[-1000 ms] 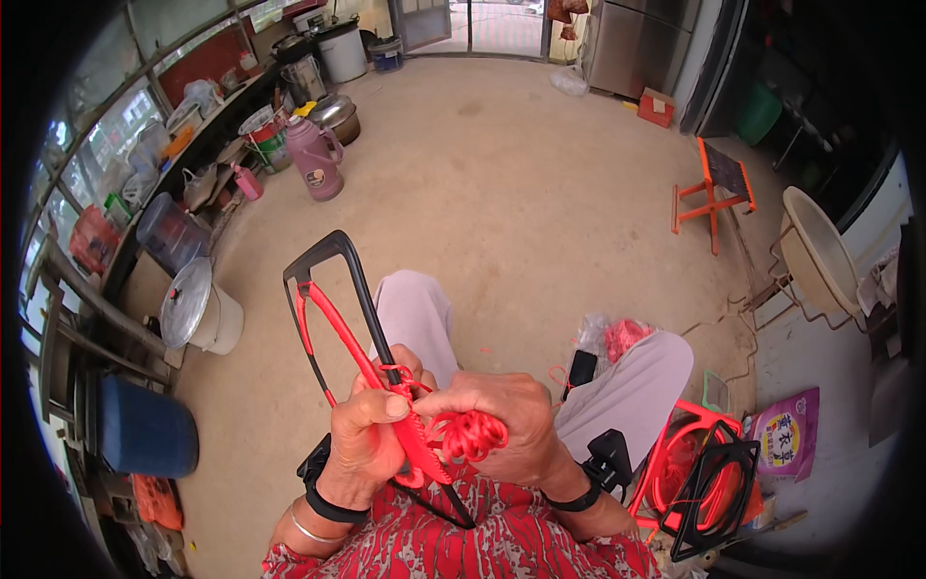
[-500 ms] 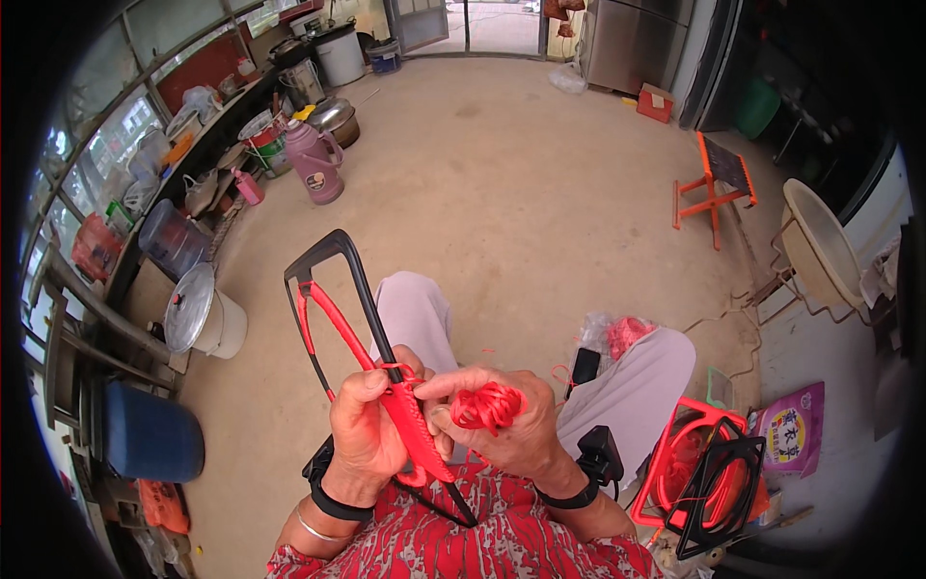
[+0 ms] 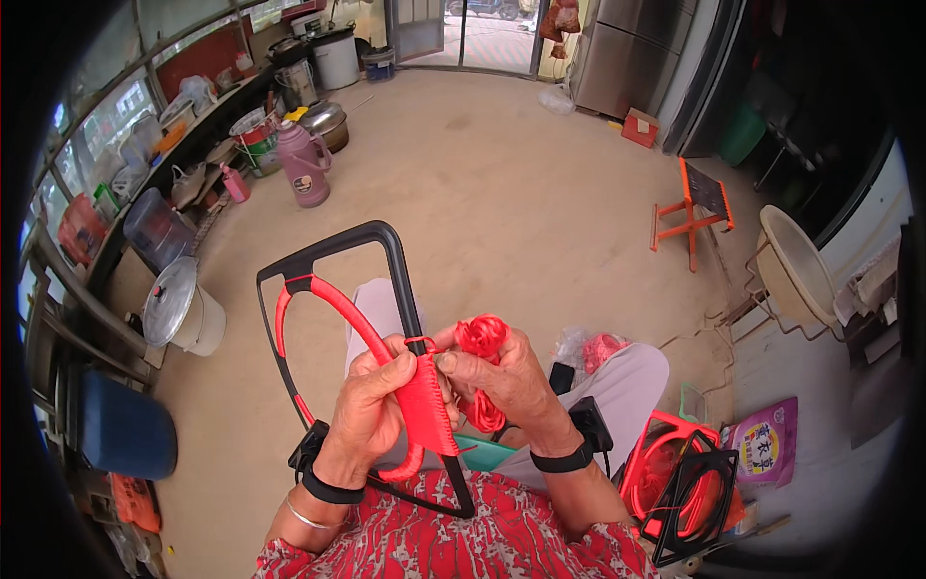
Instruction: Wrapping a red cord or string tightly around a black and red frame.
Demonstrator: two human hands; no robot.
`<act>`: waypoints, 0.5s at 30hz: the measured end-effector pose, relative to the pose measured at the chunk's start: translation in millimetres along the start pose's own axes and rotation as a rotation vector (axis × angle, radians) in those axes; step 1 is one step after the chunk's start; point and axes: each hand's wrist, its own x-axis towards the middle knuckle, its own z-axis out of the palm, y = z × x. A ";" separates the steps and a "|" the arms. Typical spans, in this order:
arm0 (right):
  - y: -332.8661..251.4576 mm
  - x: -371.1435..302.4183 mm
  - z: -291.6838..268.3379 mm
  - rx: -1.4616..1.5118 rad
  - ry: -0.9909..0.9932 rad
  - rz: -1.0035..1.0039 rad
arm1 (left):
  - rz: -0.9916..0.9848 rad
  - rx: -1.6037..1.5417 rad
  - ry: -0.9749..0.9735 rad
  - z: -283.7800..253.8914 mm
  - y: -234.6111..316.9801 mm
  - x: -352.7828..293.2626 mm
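Note:
A black frame (image 3: 396, 275) with rounded corners stands tilted in front of me, with a red tube-like loop (image 3: 338, 307) fixed inside it. Along its right side runs a red band (image 3: 422, 405) with a row of stitch-like wraps down its edge. My left hand (image 3: 371, 410) is closed on this band, thumb on its upper end. My right hand (image 3: 521, 386) is closed around a bundle of red cord (image 3: 482, 335), its fingertips pinching at the band's upper edge. A small loop of cord shows at the frame bar there. The fingers behind the band are hidden.
More red and black frames (image 3: 690, 492) lie at my right, beside a purple bag (image 3: 765, 444). A dark phone (image 3: 561, 377) and plastic-wrapped red material (image 3: 603, 349) are near my right knee. A lidded white bucket (image 3: 200, 318), pink thermos (image 3: 304, 164) and folding stool (image 3: 693, 212) stand around.
The frame has turned, showing its loop and the red band more broadly. My right hand has risen slightly, and the cord bundle sits higher, with a second lump visible below it.

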 end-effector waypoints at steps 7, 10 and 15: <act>-3.6 11.8 -13.6 -0.156 0.157 -0.010 | 0.084 0.109 0.067 -16.4 -3.9 14.4; -6.1 10.6 -9.8 -0.236 0.166 -0.041 | 0.036 0.100 0.087 -25.9 -11.7 14.1; 8.7 6.7 -12.8 -0.347 0.220 0.020 | 0.035 0.008 0.183 -36.3 -20.7 11.1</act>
